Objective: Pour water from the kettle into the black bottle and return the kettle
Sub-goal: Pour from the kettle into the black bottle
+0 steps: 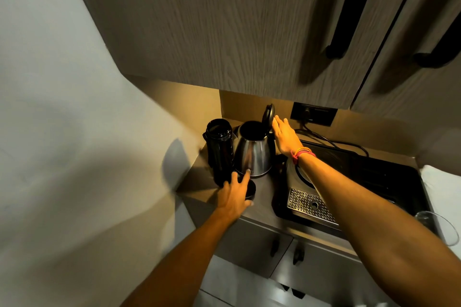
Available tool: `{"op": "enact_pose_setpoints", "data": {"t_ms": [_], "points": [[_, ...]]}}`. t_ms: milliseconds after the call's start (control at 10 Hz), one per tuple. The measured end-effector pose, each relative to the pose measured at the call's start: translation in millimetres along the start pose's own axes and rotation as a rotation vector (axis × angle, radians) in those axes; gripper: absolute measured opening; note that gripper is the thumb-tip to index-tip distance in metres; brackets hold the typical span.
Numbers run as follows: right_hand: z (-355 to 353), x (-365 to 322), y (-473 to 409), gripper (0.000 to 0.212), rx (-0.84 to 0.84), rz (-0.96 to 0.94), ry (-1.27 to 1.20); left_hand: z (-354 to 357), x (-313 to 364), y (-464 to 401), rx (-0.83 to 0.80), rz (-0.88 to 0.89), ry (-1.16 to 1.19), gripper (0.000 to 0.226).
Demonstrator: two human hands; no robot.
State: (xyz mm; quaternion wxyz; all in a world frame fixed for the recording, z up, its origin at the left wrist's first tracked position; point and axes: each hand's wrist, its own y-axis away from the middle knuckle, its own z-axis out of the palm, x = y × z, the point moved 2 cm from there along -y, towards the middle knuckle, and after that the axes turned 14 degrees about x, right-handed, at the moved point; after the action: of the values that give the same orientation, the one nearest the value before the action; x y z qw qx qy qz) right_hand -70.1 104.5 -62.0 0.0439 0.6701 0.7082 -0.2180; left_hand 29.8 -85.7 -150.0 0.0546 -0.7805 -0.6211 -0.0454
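Note:
A steel kettle (254, 154) stands on the counter with its black lid (269, 114) flipped up. Just left of it the tall black bottle (220, 149) stands upright and uncapped. My right hand (285, 136) is flat with fingers extended, fingertips at the back of the raised lid, beside the kettle's handle. My left hand (235, 194) rests low at the bottle's base, fingers spread over a round black cap (250, 190) lying on the counter; whether it grips the cap is unclear.
A black induction hob (361, 169) with a perforated metal grille (308, 203) fills the counter to the right. A wall socket (313, 113) with a cable is behind it. Overhead cabinets (224, 32) hang low. A glass (434, 224) stands at the far right.

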Motion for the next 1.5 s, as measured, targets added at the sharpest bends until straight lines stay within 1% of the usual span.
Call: {"op": "enact_pose_setpoints", "data": {"t_ms": [100, 200, 300, 400, 500, 600, 700, 800, 900, 1000, 1100, 1200, 1300, 1400, 1500], "points": [[1.6, 1.5, 0.1, 0.072, 0.006, 0.001, -0.014, -34.5, -1.7, -1.2, 0.345, 0.269, -0.060, 0.073], [2.4, 3.3, 0.0, 0.072, 0.014, 0.008, -0.016, -70.5, -7.2, -9.2, 0.719, 0.471, -0.005, 0.059], [3.3, 2.4, -0.1, 0.072, 0.009, 0.011, -0.026, -119.2, -39.1, -27.6, 1.083, 0.111, 0.232, 0.071], [1.7, 1.2, -1.1, 0.071, 0.012, 0.014, -0.031, -123.0, -63.6, -40.1, 0.934, -0.247, 0.496, 0.094], [2.1, 0.3, -1.3, 0.071, -0.008, 0.027, -0.012, -97.8, -67.3, -50.3, 0.496, -0.443, 1.002, 0.104], [1.8, 0.4, -2.4, 0.071, -0.023, 0.020, -0.013, -79.8, -57.6, -52.1, 0.431, -0.486, 1.122, 0.091], [2.4, 0.9, -3.7, 0.070, -0.049, 0.016, -0.005, -62.7, -47.2, -51.3, 0.554, -0.543, 1.081, 0.087], [1.7, 0.9, -4.0, 0.067, -0.067, 0.024, 0.004, -58.5, -45.4, -54.1, 0.610, -0.549, 1.073, 0.083], [-0.9, -0.7, -4.1, 0.066, -0.066, 0.094, -0.013, -60.5, -46.2, -58.8, 0.595, -0.531, 1.037, 0.078], [-0.8, -1.9, -3.4, 0.065, -0.031, 0.143, -0.056, -65.8, -49.4, -60.3, 0.594, -0.467, 0.965, 0.078], [1.9, -2.5, -4.8, 0.065, -0.024, 0.194, -0.129, -74.3, -57.8, -65.8, 0.559, -0.374, 0.854, 0.078], [-0.5, -0.5, -4.9, 0.054, -0.039, 0.216, -0.073, -81.3, -62.2, -73.6, 0.488, -0.346, 0.762, 0.077], [-0.6, 0.0, -7.9, 0.046, -0.052, 0.242, -0.032, -93.0, -61.7, -84.9, 0.367, -0.296, 0.613, 0.069], [-4.0, -3.4, -3.7, 0.049, -0.057, 0.195, 0.005, -101.5, -57.1, -90.7, 0.289, -0.259, 0.498, 0.061], [-9.9, -5.7, -1.0, 0.052, -0.084, 0.193, 0.003, -113.5, -49.3, -98.6, 0.211, -0.223, 0.297, 0.064]]}}
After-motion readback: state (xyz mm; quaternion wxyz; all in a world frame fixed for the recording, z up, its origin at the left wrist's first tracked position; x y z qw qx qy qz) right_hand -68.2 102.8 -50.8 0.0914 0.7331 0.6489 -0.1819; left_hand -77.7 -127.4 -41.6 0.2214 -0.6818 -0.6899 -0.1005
